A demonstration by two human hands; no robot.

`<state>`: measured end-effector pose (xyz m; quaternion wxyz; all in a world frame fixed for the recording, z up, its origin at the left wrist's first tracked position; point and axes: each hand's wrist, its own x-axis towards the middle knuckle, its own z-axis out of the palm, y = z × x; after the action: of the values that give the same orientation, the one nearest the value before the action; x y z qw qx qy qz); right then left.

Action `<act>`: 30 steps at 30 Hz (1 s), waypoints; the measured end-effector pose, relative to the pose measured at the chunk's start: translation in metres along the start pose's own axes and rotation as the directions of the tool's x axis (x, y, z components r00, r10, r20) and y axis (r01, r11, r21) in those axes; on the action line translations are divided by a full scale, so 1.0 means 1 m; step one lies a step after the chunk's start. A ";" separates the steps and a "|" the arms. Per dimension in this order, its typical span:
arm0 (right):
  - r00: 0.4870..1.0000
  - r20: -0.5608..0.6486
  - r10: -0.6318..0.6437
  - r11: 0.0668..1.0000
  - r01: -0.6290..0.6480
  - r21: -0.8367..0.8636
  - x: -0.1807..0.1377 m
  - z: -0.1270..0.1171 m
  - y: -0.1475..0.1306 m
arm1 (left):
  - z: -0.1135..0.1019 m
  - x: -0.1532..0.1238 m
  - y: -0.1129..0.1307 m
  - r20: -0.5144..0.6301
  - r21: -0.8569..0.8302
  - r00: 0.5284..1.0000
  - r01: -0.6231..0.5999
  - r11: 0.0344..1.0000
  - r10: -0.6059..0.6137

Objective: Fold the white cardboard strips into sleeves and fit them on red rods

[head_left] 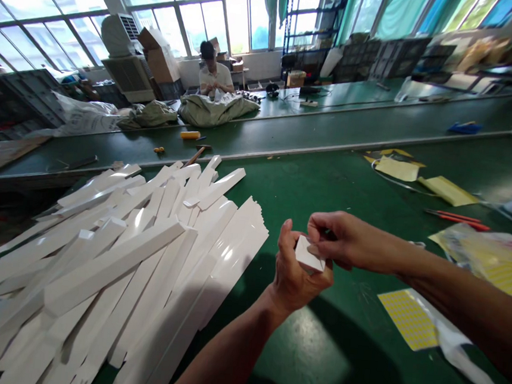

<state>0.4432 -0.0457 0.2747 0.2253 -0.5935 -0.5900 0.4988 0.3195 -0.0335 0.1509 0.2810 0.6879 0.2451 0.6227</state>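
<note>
My left hand [296, 273] is wrapped round a small white box [307, 257], held above the green tabletop with its end face tilted up towards me. My right hand [335, 241] is closed, fingers curled in, and its thumb side touches the top of that box. Whether anything thin sits between those fingertips is hidden. Left of my hands lies a big heap of long white cartons [116, 257], some folded into shape and some flat. On the right a sheet of small yellow stickers [410, 319] rests on the table.
Yellow paper pieces [447, 189], red-handled tweezers or a similar tool [460, 219] and plastic bags [479, 253] lie to the right. A raised strip [286, 154] crosses the table's far side. Beyond it, a person [215, 76] sits behind a cloth sack [218, 110].
</note>
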 end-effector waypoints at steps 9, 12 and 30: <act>0.946 -0.310 0.089 0.901 0.056 0.430 0.017 0.026 0.028 | -0.052 0.054 -0.006 -0.034 0.126 0.892 0.452 0.883 -0.451; 0.947 -0.276 0.162 0.839 0.016 0.544 0.020 0.027 0.055 | -0.117 0.121 -0.018 -0.044 0.416 0.852 0.490 0.766 -0.521; 0.972 -0.147 0.182 0.966 -0.205 -0.159 0.153 0.179 0.149 | -0.220 -0.115 -0.092 0.411 0.912 0.799 -0.361 0.197 -0.438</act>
<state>0.3311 0.0078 0.0257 0.1613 -0.6972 -0.5543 0.4250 0.0898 -0.0282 0.0198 -0.1426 0.8536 0.4975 0.0599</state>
